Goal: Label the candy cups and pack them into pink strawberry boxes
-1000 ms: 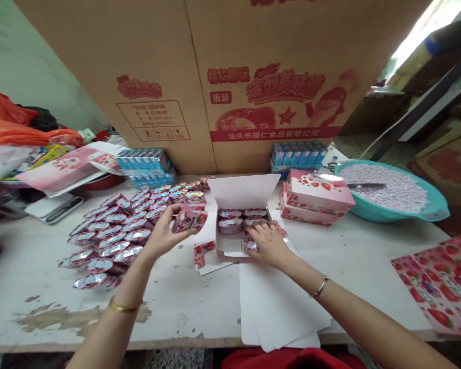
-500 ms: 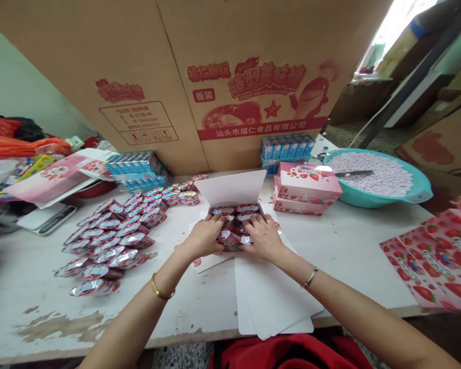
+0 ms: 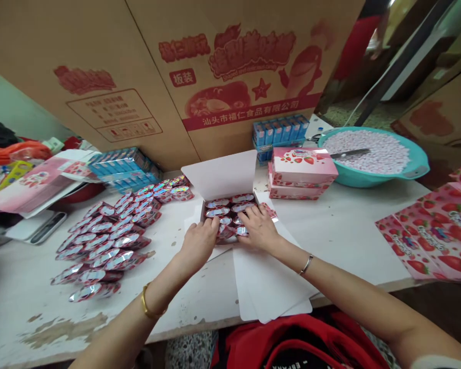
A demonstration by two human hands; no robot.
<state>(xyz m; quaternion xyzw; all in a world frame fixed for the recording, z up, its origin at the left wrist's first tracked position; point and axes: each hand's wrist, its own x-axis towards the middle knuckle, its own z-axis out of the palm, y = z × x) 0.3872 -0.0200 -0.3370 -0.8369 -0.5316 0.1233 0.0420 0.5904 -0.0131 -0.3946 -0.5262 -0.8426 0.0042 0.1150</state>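
In front of me stands an open carton (image 3: 225, 174), its white lid raised at the back. Shiny red-and-silver packets (image 3: 217, 211) lie inside in two columns. My left hand (image 3: 200, 241) is at the near left corner, fingers curled together over the carton's edge. My right hand (image 3: 259, 225) reaches over the right side, fingers bent and apart, fingertips on the packets. The hands partly hide the nearest packets and the carton's sides. White card sheets (image 3: 271, 282) lie under and in front of the carton.
Rows of similar packets (image 3: 103, 241) cover the table's left. Closed pink strawberry boxes (image 3: 303, 171) are stacked at right, beside a turquoise basin (image 3: 372, 179) of small pale pieces. Blue packs (image 3: 278, 134) stand against a big cardboard box (image 3: 230, 66). Strawberry-print sheets (image 3: 430, 236) lie far right.
My left fingers have drawn back from over the packets to the carton's near left edge. My right hand stays over the right side. The camera view has shifted and tilted slightly.
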